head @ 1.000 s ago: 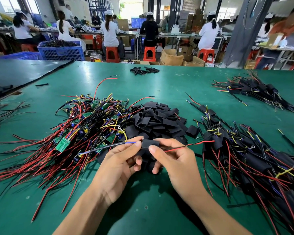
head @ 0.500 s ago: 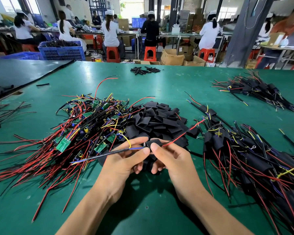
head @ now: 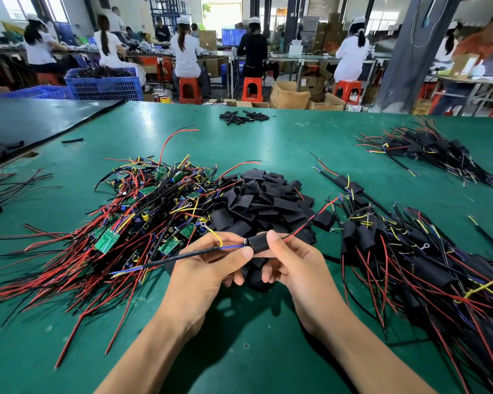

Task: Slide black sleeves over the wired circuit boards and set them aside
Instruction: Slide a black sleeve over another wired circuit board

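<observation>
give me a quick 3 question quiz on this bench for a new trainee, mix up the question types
1. True or false: the heap of empty black sleeves lies between the pile of bare green boards and the pile of sleeved ones.
2. What is the right hand pinching?
A) a roll of tape
B) a black sleeve with a red wire coming out
C) a bare green board
3. Fill in: by the thumb of the left hand, the black cable splits into a blue wire and a ____ wire.

Key: 1 true; 2 B; 3 yellow
</observation>
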Available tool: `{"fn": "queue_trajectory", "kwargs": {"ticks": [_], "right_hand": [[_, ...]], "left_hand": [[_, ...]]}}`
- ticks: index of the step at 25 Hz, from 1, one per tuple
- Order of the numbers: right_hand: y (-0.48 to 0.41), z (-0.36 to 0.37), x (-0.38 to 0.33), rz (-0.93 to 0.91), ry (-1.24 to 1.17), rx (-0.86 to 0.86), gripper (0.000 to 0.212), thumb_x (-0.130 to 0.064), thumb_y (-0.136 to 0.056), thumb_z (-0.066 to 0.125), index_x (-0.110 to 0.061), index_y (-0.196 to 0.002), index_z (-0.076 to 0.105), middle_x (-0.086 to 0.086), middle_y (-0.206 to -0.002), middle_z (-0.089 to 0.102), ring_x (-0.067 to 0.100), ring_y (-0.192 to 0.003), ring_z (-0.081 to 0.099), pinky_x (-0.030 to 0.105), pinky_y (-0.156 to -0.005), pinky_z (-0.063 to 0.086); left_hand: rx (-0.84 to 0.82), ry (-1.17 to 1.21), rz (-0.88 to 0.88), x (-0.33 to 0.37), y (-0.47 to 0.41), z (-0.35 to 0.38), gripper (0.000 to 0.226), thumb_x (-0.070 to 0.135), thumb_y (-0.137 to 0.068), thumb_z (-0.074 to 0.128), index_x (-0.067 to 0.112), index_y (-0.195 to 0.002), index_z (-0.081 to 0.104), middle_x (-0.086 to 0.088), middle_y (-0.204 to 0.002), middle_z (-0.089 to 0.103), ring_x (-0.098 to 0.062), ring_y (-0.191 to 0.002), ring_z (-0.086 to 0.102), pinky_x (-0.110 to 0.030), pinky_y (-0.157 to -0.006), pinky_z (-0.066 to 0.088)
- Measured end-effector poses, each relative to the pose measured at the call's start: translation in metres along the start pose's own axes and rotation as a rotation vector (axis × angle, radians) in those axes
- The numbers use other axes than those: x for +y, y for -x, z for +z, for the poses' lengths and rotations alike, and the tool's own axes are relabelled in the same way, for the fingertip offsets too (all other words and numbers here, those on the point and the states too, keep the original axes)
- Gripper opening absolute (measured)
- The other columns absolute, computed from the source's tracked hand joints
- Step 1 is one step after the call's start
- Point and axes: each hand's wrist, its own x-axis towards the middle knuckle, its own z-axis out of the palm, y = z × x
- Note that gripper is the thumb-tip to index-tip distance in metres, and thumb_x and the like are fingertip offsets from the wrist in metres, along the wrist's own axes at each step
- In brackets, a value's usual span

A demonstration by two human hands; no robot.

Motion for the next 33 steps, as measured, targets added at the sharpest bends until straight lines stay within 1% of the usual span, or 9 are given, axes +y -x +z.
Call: {"fn": "queue_trajectory", "kwargs": {"ticks": [4, 7, 9, 12, 15, 19, 24, 29, 33], "right_hand": [[0.001, 0.000, 0.000, -0.012, -0.020, 0.003, 0.039, -0.046, -0.076, 0.070, -0.011, -0.093, 0.071, 0.009, -0.085, 0.075, 0.013, -0.050, 0.054, 0.029, -0.060, 0.042], [0.001, 0.002, 0.000, -0.030, -0.027, 0.007, 0.028, -0.044, -0.078, 0.077, -0.017, -0.087, 0.072, 0.010, -0.086, 0.075, 0.015, -0.049, 0.056, 0.031, -0.059, 0.044], [0.001, 0.003, 0.001, -0.044, -0.029, 0.016, 0.022, -0.041, -0.082, 0.076, -0.020, -0.083, 0.071, 0.013, -0.087, 0.075, 0.018, -0.048, 0.056, 0.031, -0.058, 0.045], [0.002, 0.003, -0.001, -0.073, -0.011, 0.007, 0.025, -0.043, -0.078, 0.076, -0.020, -0.086, 0.069, 0.014, -0.087, 0.075, 0.020, -0.049, 0.057, 0.031, -0.056, 0.046], [0.002, 0.002, -0.002, -0.096, 0.024, 0.006, 0.033, -0.047, -0.072, 0.079, -0.020, -0.086, 0.068, 0.012, -0.083, 0.074, 0.020, -0.052, 0.058, 0.030, -0.056, 0.047], [0.002, 0.005, 0.001, -0.062, -0.036, 0.039, 0.024, -0.047, -0.069, 0.080, -0.027, -0.077, 0.070, 0.010, -0.080, 0.074, 0.018, -0.048, 0.056, 0.026, -0.053, 0.047], [0.005, 0.008, 0.000, -0.027, -0.153, 0.028, 0.030, -0.035, -0.076, 0.082, -0.015, -0.086, 0.062, 0.008, -0.078, 0.073, 0.013, -0.047, 0.053, 0.022, -0.053, 0.047], [0.005, 0.013, -0.001, -0.015, -0.241, 0.023, 0.030, -0.031, -0.071, 0.077, -0.011, -0.088, 0.063, 0.006, -0.066, 0.064, 0.013, -0.046, 0.051, 0.027, -0.057, 0.046], [0.006, 0.012, -0.003, -0.007, -0.223, 0.016, 0.030, -0.032, -0.070, 0.077, -0.012, -0.088, 0.064, 0.008, -0.070, 0.065, 0.013, -0.047, 0.051, 0.027, -0.057, 0.046]], "left_hand": [[0.013, -0.016, 0.028, 0.001, 0.001, -0.002, 0.020, 0.017, -0.070, 0.086, 0.009, -0.084, 0.073, -0.009, -0.066, 0.064, -0.017, -0.050, 0.052, -0.022, -0.049, 0.039], [0.032, -0.090, 0.079, 0.002, 0.001, -0.003, 0.015, 0.022, -0.073, 0.080, 0.014, -0.085, 0.076, -0.009, -0.066, 0.067, -0.020, -0.050, 0.053, -0.022, -0.049, 0.041], [0.042, -0.121, 0.093, 0.003, 0.001, -0.002, 0.013, 0.025, -0.074, 0.079, 0.019, -0.085, 0.077, -0.006, -0.067, 0.068, -0.019, -0.050, 0.054, -0.023, -0.050, 0.042], [0.043, -0.065, 0.062, 0.003, 0.003, 0.001, 0.016, 0.025, -0.075, 0.083, 0.018, -0.088, 0.075, -0.007, -0.073, 0.070, -0.020, -0.051, 0.054, -0.025, -0.050, 0.043], [0.025, -0.004, 0.028, 0.001, 0.002, 0.003, 0.021, 0.024, -0.074, 0.078, 0.011, -0.090, 0.074, -0.011, -0.079, 0.070, -0.020, -0.052, 0.054, -0.024, -0.051, 0.043], [0.029, -0.009, 0.025, 0.003, 0.003, 0.003, 0.025, 0.027, -0.070, 0.078, 0.011, -0.089, 0.074, -0.015, -0.077, 0.070, -0.022, -0.050, 0.055, -0.025, -0.052, 0.044], [0.046, -0.018, 0.059, 0.005, 0.004, 0.005, 0.023, 0.026, -0.069, 0.079, 0.014, -0.088, 0.075, -0.011, -0.073, 0.070, -0.021, -0.049, 0.057, -0.023, -0.051, 0.047], [0.088, 0.002, 0.103, 0.006, 0.005, 0.008, 0.015, 0.017, -0.074, 0.078, 0.010, -0.087, 0.076, -0.012, -0.073, 0.071, -0.020, -0.048, 0.057, -0.023, -0.051, 0.049], [0.085, 0.005, 0.100, 0.006, 0.006, 0.009, 0.016, 0.017, -0.074, 0.078, 0.010, -0.088, 0.076, -0.012, -0.076, 0.071, -0.020, -0.049, 0.058, -0.023, -0.051, 0.050]]}}
